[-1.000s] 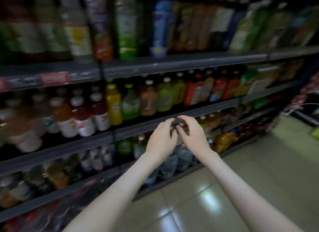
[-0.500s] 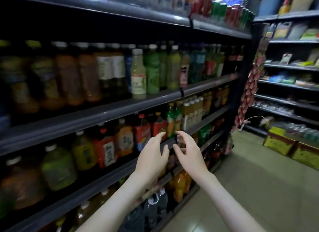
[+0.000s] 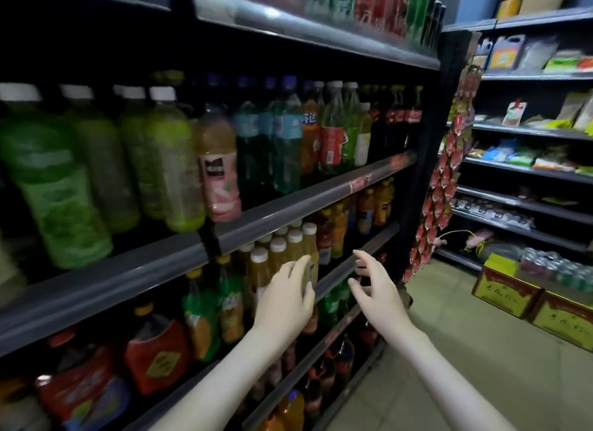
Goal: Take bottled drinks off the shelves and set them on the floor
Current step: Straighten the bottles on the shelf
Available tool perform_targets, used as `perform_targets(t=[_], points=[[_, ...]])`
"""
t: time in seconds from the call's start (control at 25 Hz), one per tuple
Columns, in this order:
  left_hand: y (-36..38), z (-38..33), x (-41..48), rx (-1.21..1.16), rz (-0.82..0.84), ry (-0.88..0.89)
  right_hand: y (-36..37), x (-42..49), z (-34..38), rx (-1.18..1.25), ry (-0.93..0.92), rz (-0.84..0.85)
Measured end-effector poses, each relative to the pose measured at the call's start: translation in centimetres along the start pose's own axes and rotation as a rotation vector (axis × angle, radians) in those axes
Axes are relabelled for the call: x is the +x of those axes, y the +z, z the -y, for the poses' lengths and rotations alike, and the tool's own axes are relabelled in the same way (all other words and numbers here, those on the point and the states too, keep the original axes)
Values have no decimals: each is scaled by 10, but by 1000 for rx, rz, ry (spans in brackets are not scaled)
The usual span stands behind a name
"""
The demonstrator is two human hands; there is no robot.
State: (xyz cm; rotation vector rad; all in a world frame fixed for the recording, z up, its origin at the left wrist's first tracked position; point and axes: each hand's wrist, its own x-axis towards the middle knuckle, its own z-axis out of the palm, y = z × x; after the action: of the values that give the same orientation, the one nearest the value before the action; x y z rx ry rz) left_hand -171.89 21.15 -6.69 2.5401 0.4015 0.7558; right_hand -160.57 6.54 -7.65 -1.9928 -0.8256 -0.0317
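Dark shelves [image 3: 288,206] full of bottled drinks run along my left. A row of yellow juice bottles with white caps [image 3: 288,251] stands on the middle shelf. My left hand [image 3: 285,299] reaches up in front of those bottles, fingers relaxed, holding nothing. My right hand [image 3: 375,289] is a little to the right, by the shelf's front rail, fingers spread and empty. Green bottles [image 3: 80,173] and a pink-labelled bottle [image 3: 218,164] stand on the shelf above.
The tiled floor [image 3: 465,350] opens to the right of the shelves. Yellow-and-red cartons [image 3: 529,299] with packs of cans on top sit at the far right. A hanging strip of red snack packs [image 3: 439,199] marks the shelf end. More shelves [image 3: 529,132] stand beyond.
The view has swung further along the aisle and upward. My two hands, close together before, have drawn apart, and the left one now lies in front of the yellow juice bottles.
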Motion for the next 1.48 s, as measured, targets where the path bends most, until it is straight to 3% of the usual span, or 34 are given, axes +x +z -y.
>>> perform_targets(t=[0.24, 0.44, 0.52, 0.64, 0.68, 0.76, 0.84, 0.92, 1.08, 1.28, 1.4, 1.48], points=[[124, 3, 77, 110, 10, -208, -3, 124, -132, 0, 78, 291], [173, -10, 144, 235, 94, -291, -7, 211, -170, 11, -52, 411], [168, -34, 181, 272, -95, -100, -18, 241, -153, 55, -295, 321], [136, -69, 252, 317, -569, 169, -46, 294, -102, 129, -688, -101], [125, -80, 274, 345, -654, 190, -56, 315, -89, 112, -762, -219], [110, -89, 314, 417, -703, 168, -73, 365, -78, 68, -726, -306], [113, -81, 348, 486, -669, 74, -81, 417, -88, 107, -543, -230], [124, -71, 372, 525, -615, -71, -90, 464, -99, 233, -389, -48], [140, -66, 396, 550, -593, -314, -102, 510, -106, 404, -292, 346], [149, -73, 395, 556, -679, -337, -103, 502, -130, 521, -412, 183], [156, -78, 378, 656, -828, -187, -123, 476, -132, 579, -612, 2], [163, -87, 357, 599, -839, -103, -134, 448, -129, 595, -769, -14]])
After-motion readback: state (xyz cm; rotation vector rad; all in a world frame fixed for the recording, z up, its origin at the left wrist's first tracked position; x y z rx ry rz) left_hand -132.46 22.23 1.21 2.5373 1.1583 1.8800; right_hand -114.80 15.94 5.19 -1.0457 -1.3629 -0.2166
